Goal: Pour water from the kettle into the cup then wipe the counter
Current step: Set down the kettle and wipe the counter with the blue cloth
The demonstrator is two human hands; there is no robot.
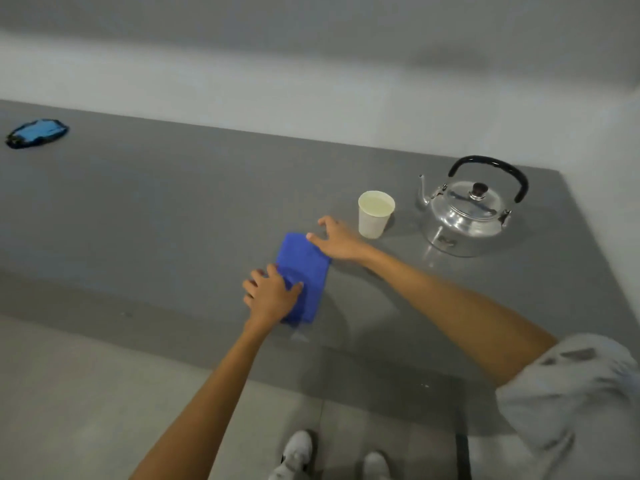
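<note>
A folded blue cloth (306,268) lies flat on the grey counter (173,220), near its front edge. My left hand (272,294) rests on the cloth's near left corner, fingers curled over it. My right hand (337,239) lies with fingers spread at the cloth's far right corner, fingertips touching it. To the right of my right hand stands a white paper cup (375,214) holding liquid. A shiny metal kettle (467,216) with a black handle and lid knob stands upright further right, its spout toward the cup.
A blue and black item (37,133) lies at the counter's far left. A pale wall runs behind the counter and along its right end. Below the front edge I see the tiled floor and my two shoes (332,459).
</note>
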